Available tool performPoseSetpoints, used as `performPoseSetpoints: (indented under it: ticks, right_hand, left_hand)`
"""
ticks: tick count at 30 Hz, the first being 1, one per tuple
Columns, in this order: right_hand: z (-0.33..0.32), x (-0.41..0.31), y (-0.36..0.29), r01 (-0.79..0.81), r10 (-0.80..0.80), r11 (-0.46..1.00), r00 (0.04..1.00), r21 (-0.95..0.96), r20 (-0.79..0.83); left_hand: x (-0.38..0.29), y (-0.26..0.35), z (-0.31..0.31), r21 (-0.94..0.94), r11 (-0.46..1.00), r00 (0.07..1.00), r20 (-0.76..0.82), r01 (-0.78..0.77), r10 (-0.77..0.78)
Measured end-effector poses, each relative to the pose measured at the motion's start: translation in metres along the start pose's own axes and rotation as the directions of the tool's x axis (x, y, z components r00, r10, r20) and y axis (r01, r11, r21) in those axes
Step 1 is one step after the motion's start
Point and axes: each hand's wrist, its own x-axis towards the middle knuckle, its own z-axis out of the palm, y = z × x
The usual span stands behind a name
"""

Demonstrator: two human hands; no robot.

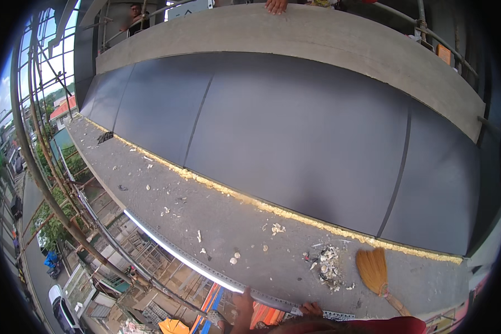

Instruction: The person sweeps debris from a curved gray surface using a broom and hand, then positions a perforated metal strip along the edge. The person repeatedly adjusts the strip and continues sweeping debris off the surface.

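Note:
A long perforated metal trim strip (pixel 183 254) lies along the outer edge of a grey concrete ledge (pixel 217 221). My left hand (pixel 243 302) holds the strip at the ledge edge, its forearm rising from the bottom. Just to the right, my right hand (pixel 311 309) rests with curled fingers on the strip near its right end; whether it grips is unclear. A straw hand broom (pixel 373 271) lies on the ledge to the right, beside a pile of pale debris scraps (pixel 330 267). Yellow foam sealant (pixel 234 192) runs along the joint between the ledge and the dark wall panels (pixel 292 146).
Foam crumbs and a black crumpled scrap (pixel 105 137) dot the ledge. Scaffold pipes (pixel 108 246) stand outside it, above a drop to a cluttered yard and a street with a white vehicle (pixel 62 307). Above, another person's hand (pixel 276 6) rests on the parapet; another person (pixel 137 18) stands upper left.

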Motion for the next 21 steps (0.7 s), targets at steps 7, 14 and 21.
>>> performPoseSetpoints:
  ticks: [7,14,21]
  right_hand:
    - [0.003,0.004,0.013,-0.069,0.096,0.994,0.908,-0.081,0.408]
    - [-0.002,-0.004,0.017,-0.001,0.0,1.0,0.994,0.008,0.11]
    - [0.0,-0.013,0.018,0.032,-0.031,0.999,0.999,0.032,-0.015]
  left_hand:
    - [0.01,-0.021,-0.006,0.323,0.941,0.971,-0.238,0.096,-0.017]
    - [-0.002,-0.007,-0.001,0.258,0.966,0.982,-0.188,0.037,0.013]
    - [0.001,-0.014,-0.003,0.244,0.97,0.984,-0.175,0.019,0.024]
